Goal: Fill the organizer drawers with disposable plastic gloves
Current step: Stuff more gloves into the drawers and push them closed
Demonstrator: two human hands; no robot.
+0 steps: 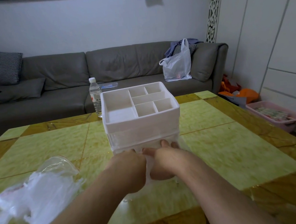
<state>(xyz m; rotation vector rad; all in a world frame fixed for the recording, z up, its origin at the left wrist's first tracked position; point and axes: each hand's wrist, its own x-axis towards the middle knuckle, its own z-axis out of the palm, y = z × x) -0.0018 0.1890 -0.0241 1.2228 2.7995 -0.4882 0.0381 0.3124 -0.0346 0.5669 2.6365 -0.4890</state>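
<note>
Both forearms reach forward to the organizer point(141, 112), which sits mid-worktop point(220, 149). Left hand point(129, 170) and right hand point(164, 160) meet at its lowest drawer, fingers pressing translucent gloves point(147, 168) there; their grip I cannot tell. Left of the organizer, near the worktop's front edge, lies a bag of gloves point(30, 197); bare worktop lies right of it.

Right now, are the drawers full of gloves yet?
Not yet. Both hands, left and right, are at the organizer's bottom drawer, pushing clear plastic in. The top compartments look empty. A big pile of gloves still waits on the table.
</note>
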